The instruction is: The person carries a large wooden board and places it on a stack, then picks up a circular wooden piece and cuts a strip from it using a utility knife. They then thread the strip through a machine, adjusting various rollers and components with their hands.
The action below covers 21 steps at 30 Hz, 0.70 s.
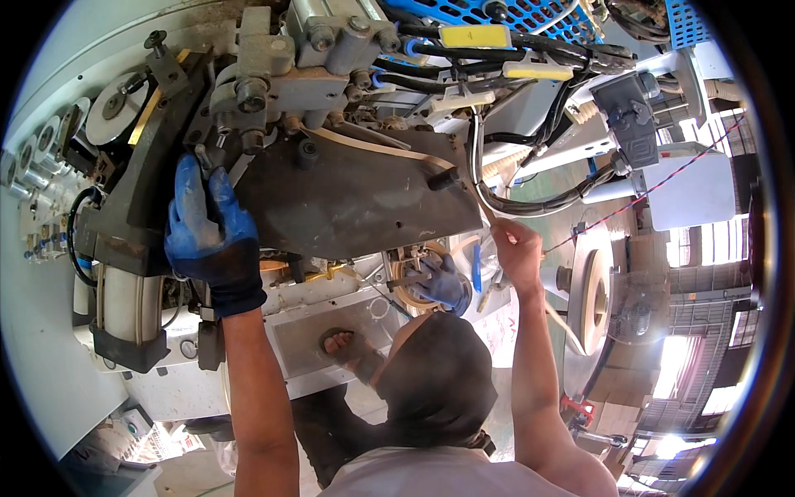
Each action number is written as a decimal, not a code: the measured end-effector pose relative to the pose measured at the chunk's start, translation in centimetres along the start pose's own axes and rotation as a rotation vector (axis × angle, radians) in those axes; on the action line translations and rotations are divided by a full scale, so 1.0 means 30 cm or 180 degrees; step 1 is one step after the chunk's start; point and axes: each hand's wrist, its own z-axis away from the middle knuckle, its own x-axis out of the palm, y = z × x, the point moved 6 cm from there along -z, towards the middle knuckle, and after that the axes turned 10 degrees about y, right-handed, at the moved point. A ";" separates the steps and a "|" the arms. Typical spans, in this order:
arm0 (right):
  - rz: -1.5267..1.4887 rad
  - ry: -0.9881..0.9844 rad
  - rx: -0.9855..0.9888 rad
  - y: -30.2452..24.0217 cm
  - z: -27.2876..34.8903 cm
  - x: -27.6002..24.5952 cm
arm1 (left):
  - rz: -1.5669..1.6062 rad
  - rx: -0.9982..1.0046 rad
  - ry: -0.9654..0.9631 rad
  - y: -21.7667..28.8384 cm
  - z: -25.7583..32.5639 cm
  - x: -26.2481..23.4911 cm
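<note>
A thin cream edge-banding strip [389, 149] is lying across the dark steel plate [356, 203] at centre frame, its long axis running from upper left down to the right. It is leaving the plate's right edge and continuing down past the round white roller [592, 294] at right. The right hand [517, 248], bare, is pinching the strip just right of the plate; this grip is clenched on the strip, which extends up-left from it toward the machine head. The left hand [207, 228], in a blue glove, is pressing on the plate's left end, fingers curled over the edge, well apart from the strip. A co-worker's blue-gloved hand [439, 282] is working below the plate, beside a tan coil.
</note>
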 end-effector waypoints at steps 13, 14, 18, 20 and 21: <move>0.0397 0.0556 -0.1566 -0.496 0.030 -0.038 | -0.0146 -0.0025 -0.0098 -0.013 -0.006 -0.006; 0.0167 0.0386 -0.1680 -0.569 0.027 -0.011 | -0.0171 -0.0034 -0.0092 -0.017 -0.008 -0.010; 0.0540 -0.0225 -0.2361 -0.695 -0.047 0.177 | -0.0152 -0.0007 -0.0106 -0.018 -0.009 -0.013; 0.1041 -0.0291 -0.2274 -0.657 -0.078 0.253 | -0.0074 -0.0023 -0.0112 -0.014 -0.008 -0.006; 0.1299 -0.0321 -0.2214 -0.645 -0.093 0.278 | -0.0063 -0.0041 -0.0151 -0.009 -0.007 -0.003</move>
